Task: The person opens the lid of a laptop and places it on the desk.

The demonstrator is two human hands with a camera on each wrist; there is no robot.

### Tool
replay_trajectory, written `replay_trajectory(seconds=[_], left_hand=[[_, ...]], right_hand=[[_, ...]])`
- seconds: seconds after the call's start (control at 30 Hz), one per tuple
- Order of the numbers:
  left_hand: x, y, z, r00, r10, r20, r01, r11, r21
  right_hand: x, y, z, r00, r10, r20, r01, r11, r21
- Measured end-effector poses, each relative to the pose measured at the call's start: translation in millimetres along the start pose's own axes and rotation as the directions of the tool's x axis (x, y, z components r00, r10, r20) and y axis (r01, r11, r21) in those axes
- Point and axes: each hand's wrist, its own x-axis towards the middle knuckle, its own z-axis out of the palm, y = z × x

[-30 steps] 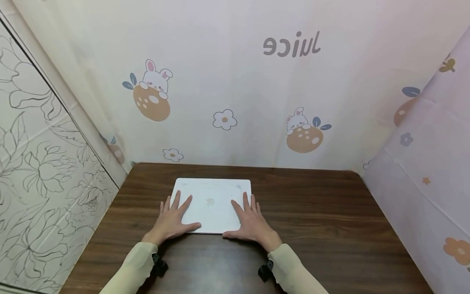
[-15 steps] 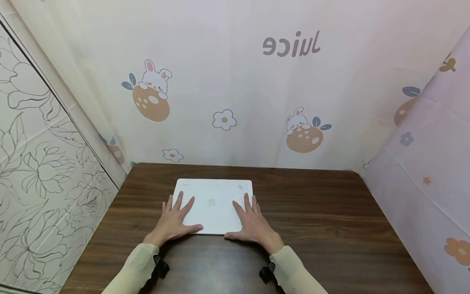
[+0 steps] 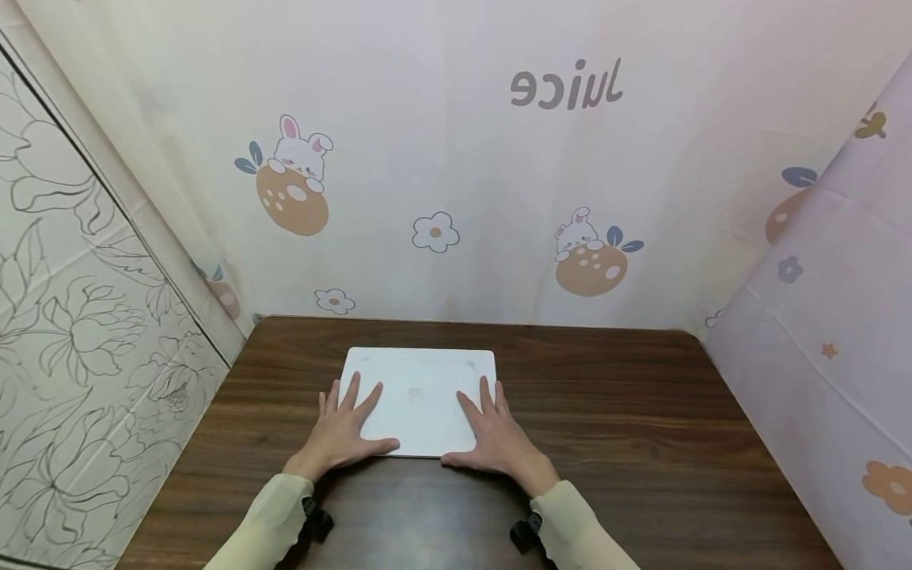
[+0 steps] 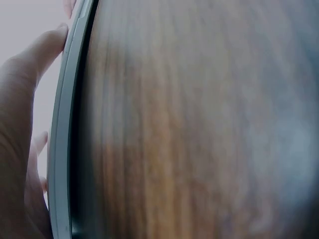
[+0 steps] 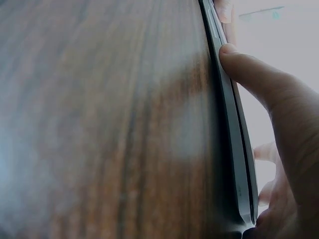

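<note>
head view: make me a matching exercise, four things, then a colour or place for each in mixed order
1. laptop
2. table
3. left hand
4. right sleeve

A. dark brown, wood-grained
B. pale cream
C. white top with a faint mark mid-surface
D. fingers spread on the laptop's left part

Pairs: 1-C, 2-A, 3-D, 4-B

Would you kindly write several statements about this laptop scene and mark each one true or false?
1. The laptop lies flat on the wood-grain table. True.
2. The left hand is spread at the laptop's left side. True.
3. The right hand is well away from the laptop. False: the right hand is at its right side, with the thumb against the near edge.
4. The word "Juice" on the curtain appears mirrored. True.
5. The sleeves are black. False: the sleeves are pale.
</note>
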Motion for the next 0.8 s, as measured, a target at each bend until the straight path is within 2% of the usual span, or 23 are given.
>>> replay_trajectory(seconds=[0.3,0.8], left_hand=[[0.6,8.4,1.6,1.000,-0.004,0.010,0.004,1.000,-0.004],[3.3,23.7,7.7,0.997,-0.032,0.073,0.032,0.999,-0.011]], right_hand=[[-6.3,4.7,-3.7,1.000,0.017,-0.003,-0.017,1.000,0.002],[-14.7,18.8,-8.9,0.999,0.033,0.003,-0.033,0.999,0.003]])
